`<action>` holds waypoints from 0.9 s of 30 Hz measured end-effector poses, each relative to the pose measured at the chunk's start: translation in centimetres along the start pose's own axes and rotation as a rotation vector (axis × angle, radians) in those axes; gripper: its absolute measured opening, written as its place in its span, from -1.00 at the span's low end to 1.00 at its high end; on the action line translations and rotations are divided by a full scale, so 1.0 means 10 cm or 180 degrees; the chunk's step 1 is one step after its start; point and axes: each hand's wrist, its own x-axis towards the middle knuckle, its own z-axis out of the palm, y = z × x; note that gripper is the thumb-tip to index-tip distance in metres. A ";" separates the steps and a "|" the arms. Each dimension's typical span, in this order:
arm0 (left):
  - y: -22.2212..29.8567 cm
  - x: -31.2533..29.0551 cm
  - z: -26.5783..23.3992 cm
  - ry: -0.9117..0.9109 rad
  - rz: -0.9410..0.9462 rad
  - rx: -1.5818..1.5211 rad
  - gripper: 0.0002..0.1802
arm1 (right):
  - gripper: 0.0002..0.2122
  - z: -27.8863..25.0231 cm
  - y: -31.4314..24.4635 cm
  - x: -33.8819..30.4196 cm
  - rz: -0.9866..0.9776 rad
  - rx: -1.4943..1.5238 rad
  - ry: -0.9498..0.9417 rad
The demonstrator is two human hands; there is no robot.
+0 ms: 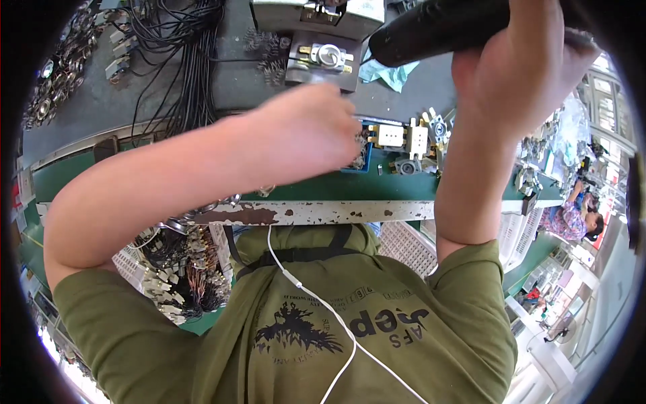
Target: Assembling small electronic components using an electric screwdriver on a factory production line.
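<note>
My left hand [316, 131] reaches across the middle of the bench, fingers curled in, over the edge of a small blue tray [369, 161] of tiny metal parts. Whether anything is between those fingers is hidden. My right hand [508, 77] is raised at the upper right, closed round a thick black cylindrical handle [431, 34]. Beyond my left hand, a white electrical part [330, 56] with a round silver centre and brass terminals sits on a metal block [303, 74]. A thin black wire runs to it from the left.
Long black wires [192, 81] lie in a bundle at left, near small coil springs [269, 54]. White parts with brass terminals [390, 136] stand right of the tray. A blue cloth [397, 75] lies under the handle. The bench's chipped front edge [316, 213] is close to my body. Another person [572, 219] sits far right.
</note>
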 end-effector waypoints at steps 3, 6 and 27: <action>0.06 0.04 0.13 -0.0158 0.0251 0.0235 -0.91 | -0.87 0.10 -0.07 -0.01 -0.0146 0.0113 -0.0007; 0.12 -0.01 0.16 0.0004 0.0307 0.0265 -0.89 | -0.87 -0.03 -0.19 0.08 -0.0335 0.0241 0.0017; -0.14 -0.24 -0.15 0.0599 -0.0313 -0.1443 -0.80 | -0.83 0.64 -0.11 0.37 0.0037 0.0138 0.0226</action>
